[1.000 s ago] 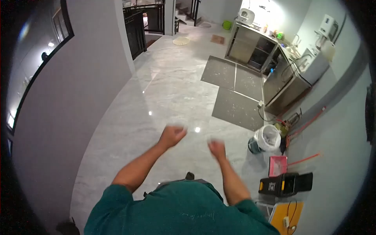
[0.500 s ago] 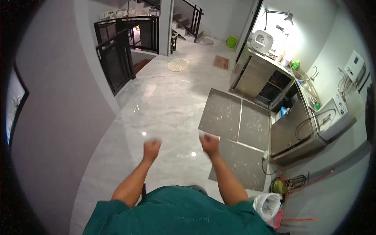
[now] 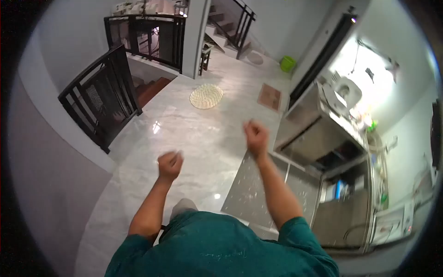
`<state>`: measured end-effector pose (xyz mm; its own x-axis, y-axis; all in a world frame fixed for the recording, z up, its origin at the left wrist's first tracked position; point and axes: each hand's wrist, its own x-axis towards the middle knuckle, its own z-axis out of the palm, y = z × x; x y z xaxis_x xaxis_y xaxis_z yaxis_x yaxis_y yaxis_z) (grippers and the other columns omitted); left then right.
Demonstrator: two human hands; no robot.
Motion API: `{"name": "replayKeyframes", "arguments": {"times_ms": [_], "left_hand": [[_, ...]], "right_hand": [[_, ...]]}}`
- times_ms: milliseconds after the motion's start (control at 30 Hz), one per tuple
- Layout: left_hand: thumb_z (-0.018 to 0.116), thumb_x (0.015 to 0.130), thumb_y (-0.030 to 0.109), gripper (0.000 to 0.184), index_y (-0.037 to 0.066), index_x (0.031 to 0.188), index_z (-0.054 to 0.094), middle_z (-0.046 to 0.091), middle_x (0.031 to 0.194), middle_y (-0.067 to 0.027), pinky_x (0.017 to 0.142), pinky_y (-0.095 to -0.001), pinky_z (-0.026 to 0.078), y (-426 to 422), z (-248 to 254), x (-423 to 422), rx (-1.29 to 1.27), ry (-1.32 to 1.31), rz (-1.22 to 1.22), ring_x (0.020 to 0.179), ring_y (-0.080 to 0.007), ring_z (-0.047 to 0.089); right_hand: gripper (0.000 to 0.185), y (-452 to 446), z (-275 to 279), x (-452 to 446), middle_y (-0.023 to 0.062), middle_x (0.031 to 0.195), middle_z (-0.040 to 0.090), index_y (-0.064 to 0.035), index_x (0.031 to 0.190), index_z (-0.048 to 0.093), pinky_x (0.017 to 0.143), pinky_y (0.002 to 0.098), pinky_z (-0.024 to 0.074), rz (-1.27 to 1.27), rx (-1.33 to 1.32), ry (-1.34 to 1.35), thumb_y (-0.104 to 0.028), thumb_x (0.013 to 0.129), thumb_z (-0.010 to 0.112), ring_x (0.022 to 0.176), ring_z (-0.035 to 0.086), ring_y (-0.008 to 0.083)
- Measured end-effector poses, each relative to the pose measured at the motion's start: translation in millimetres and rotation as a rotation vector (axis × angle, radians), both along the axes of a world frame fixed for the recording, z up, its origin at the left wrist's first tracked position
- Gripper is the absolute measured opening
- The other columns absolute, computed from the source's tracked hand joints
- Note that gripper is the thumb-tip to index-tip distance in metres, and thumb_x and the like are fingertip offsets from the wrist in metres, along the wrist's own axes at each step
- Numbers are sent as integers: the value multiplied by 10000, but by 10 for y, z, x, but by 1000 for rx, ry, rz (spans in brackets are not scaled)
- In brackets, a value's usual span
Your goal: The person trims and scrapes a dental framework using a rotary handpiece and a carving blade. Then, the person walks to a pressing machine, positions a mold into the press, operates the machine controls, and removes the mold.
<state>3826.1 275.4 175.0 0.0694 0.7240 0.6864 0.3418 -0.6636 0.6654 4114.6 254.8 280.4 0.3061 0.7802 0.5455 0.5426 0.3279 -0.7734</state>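
The floor [image 3: 198, 134] looks glossy, the mat [image 3: 242, 187] dull, the cabinet [image 3: 302, 141] metallic.

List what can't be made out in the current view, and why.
All in the head view:
Left hand and right hand: palms hidden, both being curled.
Writing on the green shirt: too small and faint.
Staircase: upper part cut off by the top edge.
Small counter items: lost in glare and blur.
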Motion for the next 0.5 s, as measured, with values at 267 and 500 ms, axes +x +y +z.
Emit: {"name": "replayKeyframes", "arguments": {"times_ms": [267, 500], "left_hand": [[622, 865, 80, 378, -1, 599, 366, 280, 539, -66, 452, -333, 244, 3301, 160, 1372, -134, 3, 6, 500, -107, 289], [659, 874, 101, 414, 37, 562, 393, 328, 501, -18, 424, -295, 246, 6644, 2169, 3369, 482, -111, -332, 465, -88, 305]], "right_hand": [[393, 3122, 825, 1344, -49, 591, 289, -44, 630, 360, 497, 260, 205, 71, 495, 203, -114, 911, 625, 572, 265, 57], [404, 4063, -1946, 2489, -27, 584, 282, -50, 619, 342, 504, 292, 230, -327, -184, 570, -119, 890, 634, 584, 271, 78]]}}
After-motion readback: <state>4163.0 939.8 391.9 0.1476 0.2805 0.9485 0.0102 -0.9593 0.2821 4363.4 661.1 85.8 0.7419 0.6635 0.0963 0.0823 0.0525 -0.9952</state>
